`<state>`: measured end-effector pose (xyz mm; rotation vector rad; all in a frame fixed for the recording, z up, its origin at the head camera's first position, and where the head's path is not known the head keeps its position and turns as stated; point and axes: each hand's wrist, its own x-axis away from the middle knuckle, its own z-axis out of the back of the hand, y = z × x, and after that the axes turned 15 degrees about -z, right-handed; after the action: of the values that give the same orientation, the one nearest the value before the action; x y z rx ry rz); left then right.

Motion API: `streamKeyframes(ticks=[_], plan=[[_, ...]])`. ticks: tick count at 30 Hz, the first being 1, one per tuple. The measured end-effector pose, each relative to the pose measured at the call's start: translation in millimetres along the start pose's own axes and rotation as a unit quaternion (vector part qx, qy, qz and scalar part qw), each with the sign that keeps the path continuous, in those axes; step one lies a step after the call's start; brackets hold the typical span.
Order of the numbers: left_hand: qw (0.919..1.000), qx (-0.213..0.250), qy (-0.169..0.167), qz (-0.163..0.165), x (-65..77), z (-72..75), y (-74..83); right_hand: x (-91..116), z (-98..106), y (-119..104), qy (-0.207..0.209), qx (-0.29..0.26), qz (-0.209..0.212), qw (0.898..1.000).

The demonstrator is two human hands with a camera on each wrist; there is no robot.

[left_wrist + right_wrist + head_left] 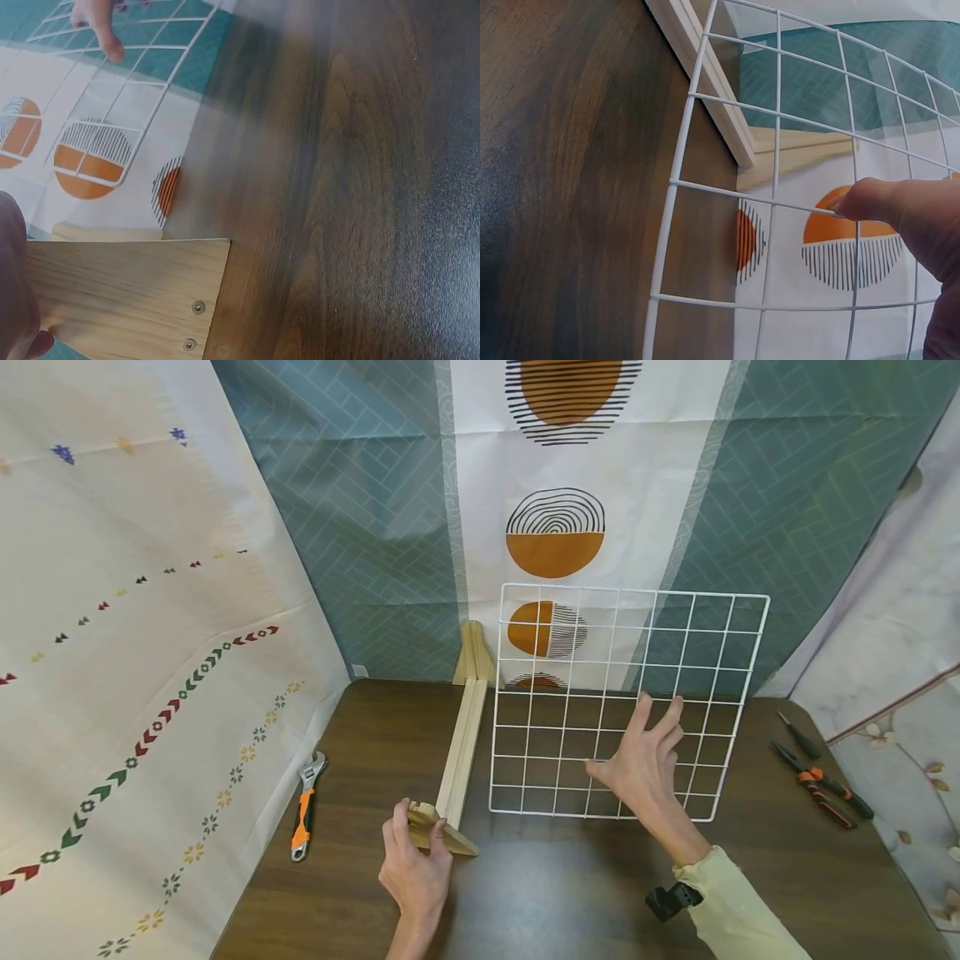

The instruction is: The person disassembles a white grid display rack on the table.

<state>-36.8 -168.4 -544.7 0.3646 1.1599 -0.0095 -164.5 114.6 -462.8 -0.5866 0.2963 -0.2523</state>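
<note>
A pale wooden stand [462, 747], with shaped end boards joined by a long double rail, rests on the table. My left hand [415, 864] grips its near end board [127, 289], thumb on one side and fingers on the other; two screw heads show in that board. To the right of the stand, a white wire grid panel [558, 756] is held tilted up. My right hand [643, 768] holds the panel with fingers spread across its lower right part. The thumb [874, 201] lies against a wire in the right wrist view.
On the brown table [555, 893], an adjustable wrench [303, 810] with orange grips lies at the left. Orange-and-black pliers [821, 785] and a dark-handled screwdriver [801, 737] lie near the right edge. Patterned cloths [352, 527] hang behind and at both sides.
</note>
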Motion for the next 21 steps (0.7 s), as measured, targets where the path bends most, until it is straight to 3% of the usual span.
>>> streamKeyframes(ticks=[21], plan=[[0.9998, 0.017, 0.006, -0.007, -0.6, -0.8, 3.9, -1.3, -12.5, 10.9, -0.08, 0.056, -0.052, 0.994]])
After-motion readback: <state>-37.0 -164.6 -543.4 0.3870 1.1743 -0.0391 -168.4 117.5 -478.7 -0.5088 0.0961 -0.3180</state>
